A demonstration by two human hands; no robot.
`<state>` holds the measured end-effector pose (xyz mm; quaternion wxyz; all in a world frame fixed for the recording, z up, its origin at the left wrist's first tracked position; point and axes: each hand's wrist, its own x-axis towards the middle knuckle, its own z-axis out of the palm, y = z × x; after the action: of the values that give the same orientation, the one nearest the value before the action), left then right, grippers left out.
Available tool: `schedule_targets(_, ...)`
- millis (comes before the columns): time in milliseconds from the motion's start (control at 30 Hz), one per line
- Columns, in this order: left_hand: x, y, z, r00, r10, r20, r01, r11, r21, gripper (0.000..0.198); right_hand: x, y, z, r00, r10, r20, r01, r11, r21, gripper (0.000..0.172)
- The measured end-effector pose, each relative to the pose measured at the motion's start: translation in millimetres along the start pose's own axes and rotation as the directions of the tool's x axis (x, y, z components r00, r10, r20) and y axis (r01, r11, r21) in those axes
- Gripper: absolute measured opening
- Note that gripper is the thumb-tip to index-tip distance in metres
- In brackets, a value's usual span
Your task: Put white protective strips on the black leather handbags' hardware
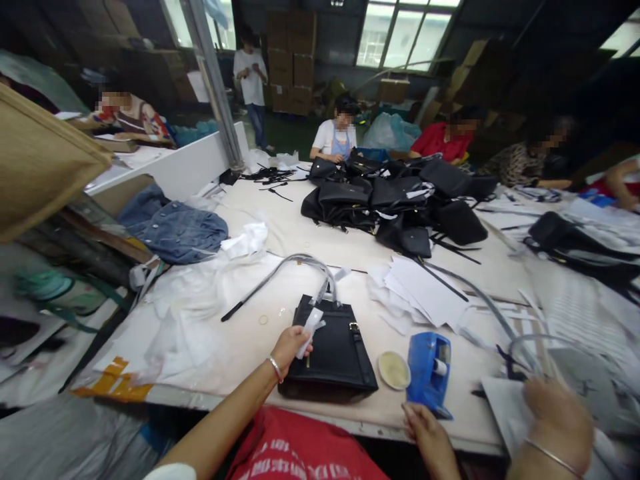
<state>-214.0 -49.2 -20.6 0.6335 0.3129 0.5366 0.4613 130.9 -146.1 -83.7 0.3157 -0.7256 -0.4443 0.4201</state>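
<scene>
The black handbag (343, 357) sits by the table's (243, 367) edge, presumably for easy reach; the left hand (290, 350) pinches a white strip (312, 324) over it; the right hand (426, 428) hangs by the tape dispenser (420, 367); whether it's empty, I can't tell.

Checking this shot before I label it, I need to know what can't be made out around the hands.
All in the head view:
Black handbag: underside, hidden by the bag itself.
White strip: one part, covered by the left hand.
Right hand: most of its forearm, cut off by the bottom edge.
Co-worker's hand, far right: finger positions, smeared by blur.
</scene>
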Motion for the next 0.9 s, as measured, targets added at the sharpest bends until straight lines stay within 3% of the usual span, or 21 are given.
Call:
schedule_targets(100, 0, 0, 3.4, 1.000, 0.004, 0.004, -0.004, 0.999, 0.047, 0.027, 4, -84, 20, 0.966, -0.233, 0.111, 0.224, 0.971, 0.087, 0.037)
schedule_targets(233, -2, 3, 6.3, 0.999, 0.012, 0.037, -0.015, 0.996, 0.092, 0.027, 7, -171, 73, 0.828, -0.472, 0.303, 0.462, 0.880, 0.108, 0.030)
schedule_targets(300, -4, 4, 6.6, 0.999, 0.021, 0.049, -0.026, 0.995, 0.096, 0.028, 10, -190, 102, 0.736, -0.577, 0.356, 0.587, 0.804, 0.090, 0.027)
schedule_targets(400, -5, 5, 5.9, 0.998, 0.037, 0.053, -0.042, 0.995, 0.089, 0.030, 20, -197, 133, 0.618, -0.672, 0.408, 0.726, 0.687, 0.032, 0.025)
schedule_targets(533, -7, 6, 3.1, 0.996, 0.049, 0.076, -0.055, 0.995, 0.088, 0.029, 34, -196, 144, 0.536, -0.697, 0.476, 0.808, 0.588, -0.050, 0.023)
schedule_targets(600, -8, 8, 1.4, 0.994, 0.051, 0.100, -0.059, 0.994, 0.086, 0.028, 39, -197, 143, 0.529, -0.684, 0.502, 0.821, 0.563, -0.098, 0.024)
schedule_targets(733, -9, 10, 1.3, 0.994, 0.036, 0.106, -0.046, 0.994, 0.095, 0.028, 48, -200, 141, 0.626, -0.603, 0.495, 0.754, 0.629, -0.188, 0.048)
schedule_targets(900, -5, 10, 9.5, 0.999, 0.044, 0.017, -0.045, 0.993, 0.106, 0.031, 51, -191, 149, 0.705, -0.570, 0.421, 0.625, 0.781, 0.010, 0.044)
